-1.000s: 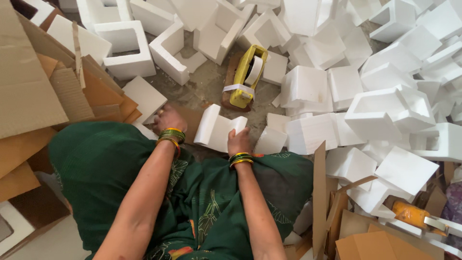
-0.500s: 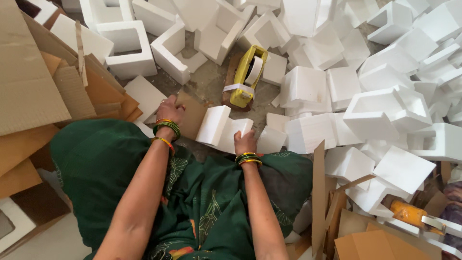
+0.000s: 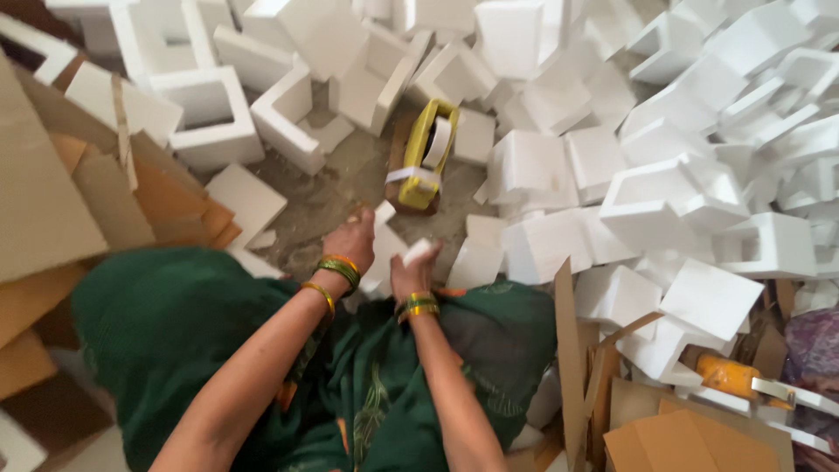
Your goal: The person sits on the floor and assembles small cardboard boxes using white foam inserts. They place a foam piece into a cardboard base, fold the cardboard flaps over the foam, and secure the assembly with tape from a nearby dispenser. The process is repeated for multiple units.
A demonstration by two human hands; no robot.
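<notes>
Held a white foam piece low over the floor, just in front of the green-clad lap. Looked mid-handling, the piece angled between both hands. Blocky, plain white, partly hidden by fingers. Left hand with grip closed on its upper edge; right hand with grip closed around its near end. Seemed to call for a steady two-handed hold in any further turning. Just beyond, a yellow tape dispenser; all around, loose foam blocks and cardboard sheets.

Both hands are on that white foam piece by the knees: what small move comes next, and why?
Probably reach the right hand to the yellow tape dispenser: the left hand also grips the foam piece, and the dispenser lies just beyond on the floor.
</notes>
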